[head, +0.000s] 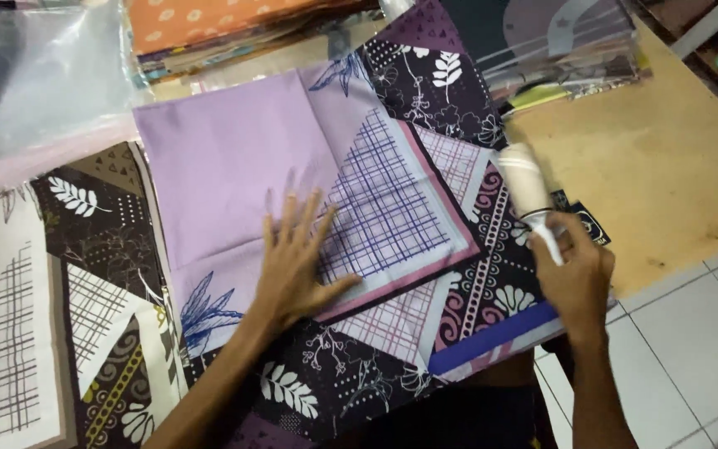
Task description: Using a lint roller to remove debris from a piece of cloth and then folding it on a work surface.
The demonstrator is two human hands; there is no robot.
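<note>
Lilac cotton-like cloth, folded square, with a blue-checked panel and blue leaf print [292, 166]: lies at the centre of the worktop, on top of a larger dark purple patterned cloth with white leaves, scrollwork and a blue border stripe [475, 291].

Left hand [297, 266]: flat, fingers spread, palm pressed on the near edge of the lilac cloth where plain and checked areas meet.

Right hand [575, 278]: closed around the white handle of a lint roller with a pale, slightly soiled roll [525, 179]; the roll rests on or just above the right part of the dark cloth, just beside the lilac cloth's right edge; contact cannot be told.

Brown and cream patterned cloth with white leaves and grid panels [60, 316]: left, partly under the purple one.

Clear plastic bags [43, 75]: far left.

Stack of folded orange and mixed fabrics [226, 25]: far centre.

Packaged fabrics in clear wrap [558, 41]: far right.

Tan wooden worktop [666, 166]: bare at right; white tiled floor [691, 333] near right.

Handling note, as judgement: the spread palm should keep the cloth taut and flat; roller strokes are best kept straight, light and away from the holding hand, so folds are not dragged open.
</note>
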